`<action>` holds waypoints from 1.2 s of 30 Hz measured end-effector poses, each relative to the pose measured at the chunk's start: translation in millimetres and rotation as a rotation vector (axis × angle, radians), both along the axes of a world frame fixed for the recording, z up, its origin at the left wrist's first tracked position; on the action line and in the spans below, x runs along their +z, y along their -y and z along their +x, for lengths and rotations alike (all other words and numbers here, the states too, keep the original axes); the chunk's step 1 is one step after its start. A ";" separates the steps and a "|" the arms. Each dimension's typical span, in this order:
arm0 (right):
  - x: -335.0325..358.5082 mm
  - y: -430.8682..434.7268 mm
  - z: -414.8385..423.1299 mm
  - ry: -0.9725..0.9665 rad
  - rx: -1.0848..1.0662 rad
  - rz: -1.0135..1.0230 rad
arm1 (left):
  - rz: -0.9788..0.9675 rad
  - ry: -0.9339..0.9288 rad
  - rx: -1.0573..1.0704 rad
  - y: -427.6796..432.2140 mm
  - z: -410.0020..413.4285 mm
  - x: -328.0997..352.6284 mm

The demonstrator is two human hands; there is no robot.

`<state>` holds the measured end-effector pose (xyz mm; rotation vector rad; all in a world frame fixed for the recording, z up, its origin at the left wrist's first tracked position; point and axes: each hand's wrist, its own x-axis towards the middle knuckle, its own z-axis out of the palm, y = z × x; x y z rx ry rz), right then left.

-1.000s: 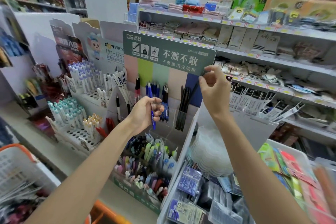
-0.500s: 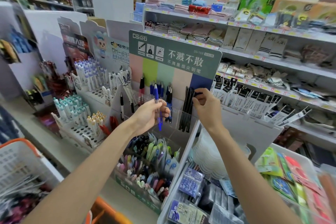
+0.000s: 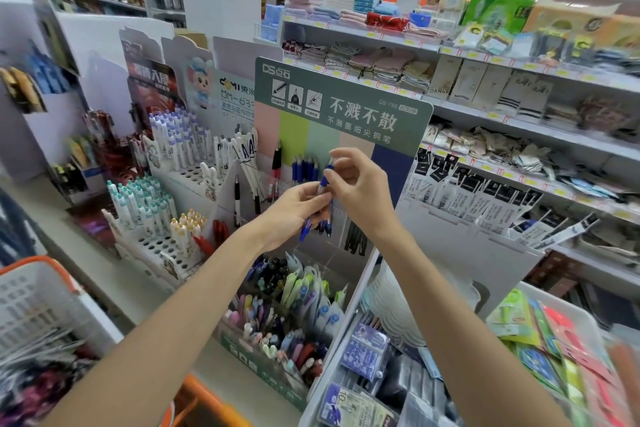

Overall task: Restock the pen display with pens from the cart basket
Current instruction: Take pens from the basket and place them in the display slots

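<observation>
Stationery aisle, head view: store shelves (image 3: 512, 120) of folded cloth and packeted goods ran behind a cardboard pen display (image 3: 346, 107) with a green header board and pastel backing strips.

Both hands were raised in front of the display's upper pockets. The left hand (image 3: 294, 210) had its fingers curled round the lower barrel of a blue pen (image 3: 326, 179), tip pointing down. The right hand (image 3: 358, 184) pinched the same pen near its upper end between thumb and forefinger. The pen was therefore gripped by both hands, just in front of the pocket of matching blue pens (image 3: 304, 166) and not yet seated in it. Black pens (image 3: 356, 239) stood in the pocket to the right.

The cart basket (image 3: 34, 302) sat at lower left, well apart from the hands, with more stock visible inside, though blurred.

Assessed step: passing or reorienting the pen before insertion.

Risks noted:
- A slip during the change of grip would likely drop the pen into the mixed tray (image 3: 256, 360) directly below.
- The pockets are close together, so a careless aim could put it among the black pens.
- Pushing in at an angle could dislodge blue pens already standing.
</observation>
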<state>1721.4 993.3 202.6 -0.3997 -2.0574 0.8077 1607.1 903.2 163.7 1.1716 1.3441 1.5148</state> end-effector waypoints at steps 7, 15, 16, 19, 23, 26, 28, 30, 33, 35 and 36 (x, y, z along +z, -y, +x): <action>20.5 0.6 -22.9 -0.219 -0.063 0.040 | 0.042 -0.166 0.632 24.7 -30.3 10.9; -1.8 -15.1 -46.5 -0.116 -0.111 0.192 | -0.012 0.051 0.935 64.7 -62.8 -10.0; -4.2 -14.7 -46.9 -0.122 -0.118 0.197 | -0.023 0.072 0.938 67.4 -63.6 -12.6; 0.3 -17.7 -43.0 -0.237 -0.171 0.189 | -0.065 0.071 0.925 72.9 -63.1 -20.1; 7.6 -26.7 -39.0 -0.205 -0.198 0.202 | -0.100 0.073 0.905 77.4 -59.9 -27.7; -4.1 -26.9 -41.9 -0.053 -0.167 0.236 | -0.116 0.069 0.891 74.3 -56.7 -31.0; -13.7 -26.9 -43.5 0.035 -0.139 0.252 | -0.121 0.069 0.875 71.0 -55.1 -31.4; -22.5 -27.8 -45.2 0.123 -0.135 0.295 | -0.133 0.065 0.858 68.8 -54.3 -31.5; -28.9 -27.3 -47.1 0.270 -0.241 0.475 | -0.149 0.060 0.833 67.4 -55.2 -33.9; -28.9 -25.1 -46.7 0.250 -0.280 0.545 | -0.163 0.059 0.818 67.7 -56.1 -36.9; -27.8 -21.7 -46.4 0.203 -0.275 0.552 | -0.169 0.061 0.813 68.2 -57.0 -39.4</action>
